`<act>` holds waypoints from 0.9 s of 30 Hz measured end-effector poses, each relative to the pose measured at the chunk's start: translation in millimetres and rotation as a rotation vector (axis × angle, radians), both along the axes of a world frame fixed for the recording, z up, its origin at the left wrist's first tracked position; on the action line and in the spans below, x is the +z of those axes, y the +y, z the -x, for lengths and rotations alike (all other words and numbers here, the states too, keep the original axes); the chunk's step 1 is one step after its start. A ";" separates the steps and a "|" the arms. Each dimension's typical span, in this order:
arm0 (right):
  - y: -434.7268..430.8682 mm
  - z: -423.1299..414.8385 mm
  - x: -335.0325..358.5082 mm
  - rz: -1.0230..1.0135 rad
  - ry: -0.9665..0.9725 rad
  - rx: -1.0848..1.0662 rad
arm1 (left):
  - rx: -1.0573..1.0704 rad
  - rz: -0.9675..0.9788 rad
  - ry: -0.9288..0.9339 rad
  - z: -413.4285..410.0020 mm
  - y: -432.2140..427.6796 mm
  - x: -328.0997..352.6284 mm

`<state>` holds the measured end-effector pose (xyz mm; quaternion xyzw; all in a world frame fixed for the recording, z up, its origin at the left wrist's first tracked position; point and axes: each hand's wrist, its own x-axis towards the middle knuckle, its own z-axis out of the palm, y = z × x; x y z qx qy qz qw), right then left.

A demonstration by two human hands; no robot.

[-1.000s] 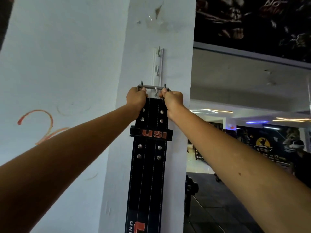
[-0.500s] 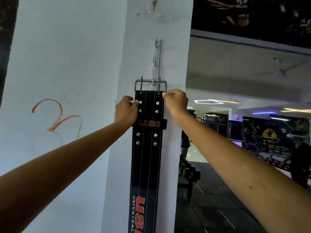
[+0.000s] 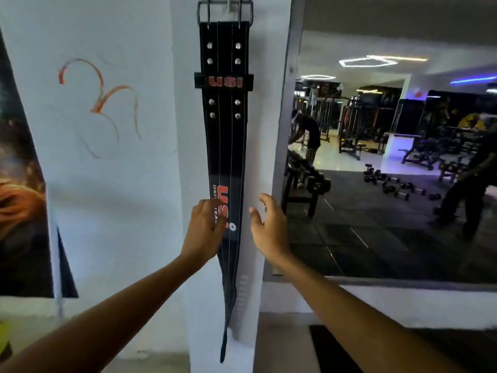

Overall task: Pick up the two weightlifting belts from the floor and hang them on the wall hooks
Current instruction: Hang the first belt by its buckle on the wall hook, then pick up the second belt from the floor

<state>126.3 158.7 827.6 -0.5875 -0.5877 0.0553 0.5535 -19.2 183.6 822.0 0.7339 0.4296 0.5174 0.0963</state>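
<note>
Black leather belt (image 3: pixel 225 146) hangs flat down the white pillar (image 3: pixel 185 130), buckle (image 3: pixel 225 12) up top over a hook that's mostly cut off by the frame edge, so can't confirm how well it's seated. Near end first: left hand (image 3: pixel 204 232) rests w/ fingers on the belt's lower part by the red USI print, grip loose, not closed round it. Right hand (image 3: pixel 269 227) just beside the belt's right edge, grip open, fingers spread, holding nothing.

Risks, as I judge them: if the buckle only sits shallow on the hook, a sideways nudge or downward drag from the left hand could lift or slip it off & drop the belt to the floor. Tail end (image 3: pixel 223 343) hangs free near the floor, so it may swing.

Count: 1 belt in view, hung; 2nd belt not visible, presumably still to fetch. 2 hands. 1 buckle w/ 2 prongs. 8 rivets on the upper belt. Farther off, a mirror (image 3: pixel 390 157) shows gym kit & 2 people.
</note>
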 end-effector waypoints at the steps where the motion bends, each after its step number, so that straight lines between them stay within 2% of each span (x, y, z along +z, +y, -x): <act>1: -12.0 0.0 -29.0 0.061 0.011 0.018 | 0.003 0.066 0.008 -1.7 -12.4 -27.2; 9: -88.7 -2.3 -244.2 0.375 0.085 0.078 | 0.050 0.537 0.047 -4.5 -91.1 -235.0; 14: -139.1 0.2 -389.9 0.630 0.146 0.066 | 0.046 0.819 0.139 1.4 -137.2 -370.7; 21: -210.1 18.8 -590.4 1.007 0.178 0.072 | -0.014 1.134 0.297 13.3 -210.3 -583.3; 27: -270.2 54.7 -763.4 1.183 0.200 0.064 | -0.024 1.357 0.347 20.3 -270.6 -747.9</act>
